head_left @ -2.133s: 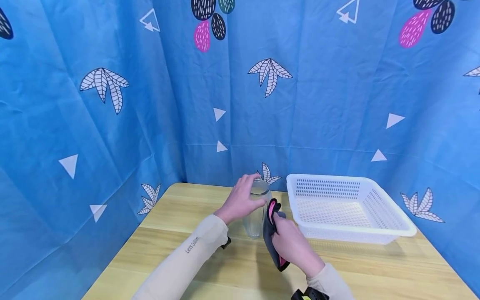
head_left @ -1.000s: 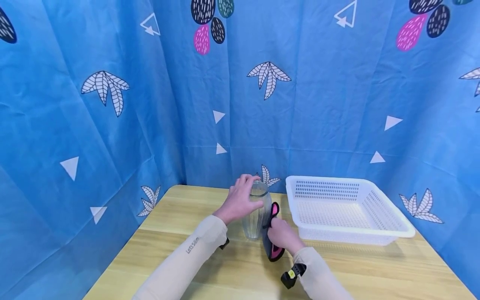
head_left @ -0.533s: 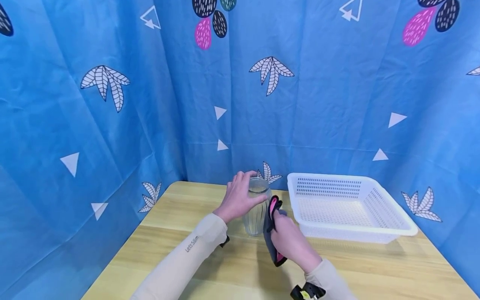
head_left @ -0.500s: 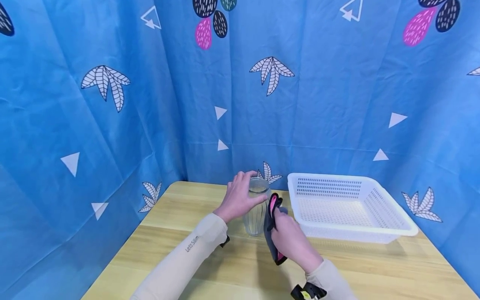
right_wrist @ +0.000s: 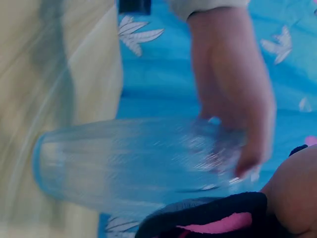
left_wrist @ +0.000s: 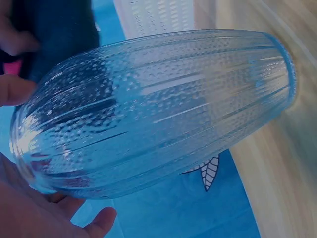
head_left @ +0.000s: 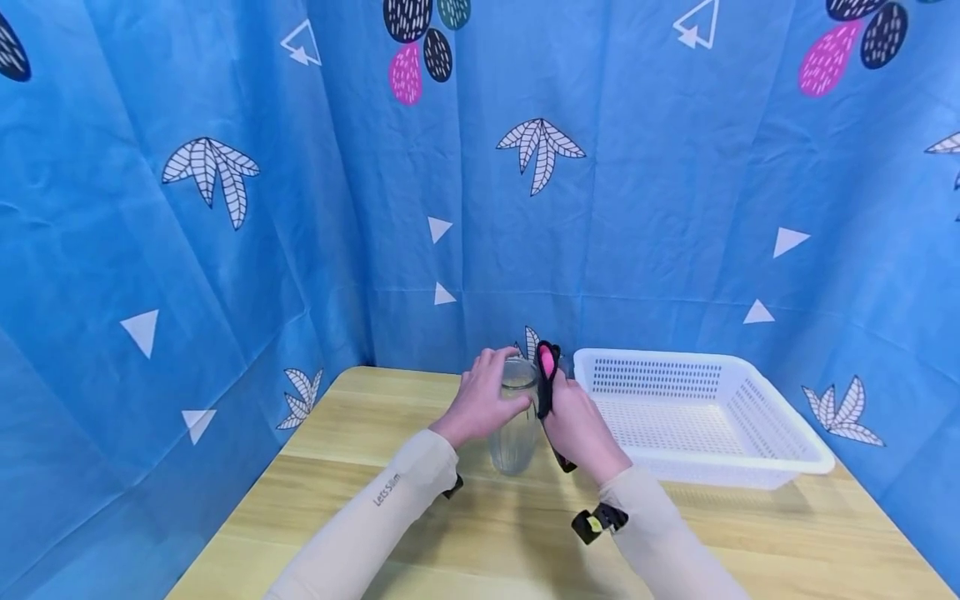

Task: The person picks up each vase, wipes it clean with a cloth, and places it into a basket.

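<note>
A clear ribbed glass vase (head_left: 513, 442) stands upright on the table. My left hand (head_left: 483, 402) grips it near the rim, thumb on the near side. In the left wrist view the dimpled, fluted wall of the vase (left_wrist: 158, 114) fills the middle. My right hand (head_left: 583, 425) holds a folded dark grey cloth (head_left: 546, 396) with black edging and a pink side, against the right upper side of the vase. The right wrist view is blurred; the cloth (right_wrist: 208, 223) lies along the vase (right_wrist: 114, 163) there. Some right fingers are hidden behind the cloth.
A white perforated plastic basket (head_left: 705, 462) sits on the right of the wooden table (head_left: 360, 417), close to my right hand. A blue patterned curtain (head_left: 480, 208) hangs behind the table and along its sides.
My right hand, with the cloth, dips toward me, then moves back and ends higher along the vase's side, nearer the rim. My left hand and the vase stay in about the same place.
</note>
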Demonstrator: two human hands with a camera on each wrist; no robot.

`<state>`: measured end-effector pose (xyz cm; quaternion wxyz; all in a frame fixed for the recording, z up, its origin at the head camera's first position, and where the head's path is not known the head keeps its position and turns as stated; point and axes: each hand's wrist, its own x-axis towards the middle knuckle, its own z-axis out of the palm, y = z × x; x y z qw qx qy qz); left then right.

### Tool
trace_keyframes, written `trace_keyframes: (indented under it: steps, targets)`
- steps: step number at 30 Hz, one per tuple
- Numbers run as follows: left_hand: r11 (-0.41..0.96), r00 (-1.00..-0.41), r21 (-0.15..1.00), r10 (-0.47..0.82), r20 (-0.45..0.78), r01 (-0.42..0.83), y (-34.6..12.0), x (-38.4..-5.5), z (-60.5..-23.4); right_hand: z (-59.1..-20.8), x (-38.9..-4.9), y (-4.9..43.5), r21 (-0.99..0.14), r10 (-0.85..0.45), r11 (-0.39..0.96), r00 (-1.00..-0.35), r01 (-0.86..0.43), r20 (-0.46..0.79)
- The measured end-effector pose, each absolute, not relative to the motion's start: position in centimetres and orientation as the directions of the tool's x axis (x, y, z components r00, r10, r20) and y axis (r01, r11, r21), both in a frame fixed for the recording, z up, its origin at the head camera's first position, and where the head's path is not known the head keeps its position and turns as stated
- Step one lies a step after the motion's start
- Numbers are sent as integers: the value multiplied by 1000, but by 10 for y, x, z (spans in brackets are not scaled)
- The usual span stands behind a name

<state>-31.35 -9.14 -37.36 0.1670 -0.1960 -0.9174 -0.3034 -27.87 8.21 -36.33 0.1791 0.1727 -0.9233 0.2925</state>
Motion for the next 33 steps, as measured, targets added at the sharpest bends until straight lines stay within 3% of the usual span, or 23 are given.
trace_keyframes:
  steps: [7, 15, 20, 26, 33]
  targets:
    - [758, -860, 467, 240, 451, 456, -90, -314, -378, -396, -297, 83, -533, -221, 786, -947, -313, 231]
    - [780, -874, 456, 227, 430, 428, -90, -311, -379, -433, -289, 86, -518, -338, 783, -935, -343, 107]
    - [792, -879, 455, 203, 432, 407, -89, -310, -379, -432, -272, 89, -561, -354, 757, -932, -336, 81]
    - [797, -874, 444, 201, 442, 408, -89, -310, -377, -404, -243, 88, -539, -322, 746, -920, -392, 224]
    - [773, -858, 451, 227, 461, 447, -91, -314, -374, -366, -231, 87, -442, -294, 744, -840, -501, 457]
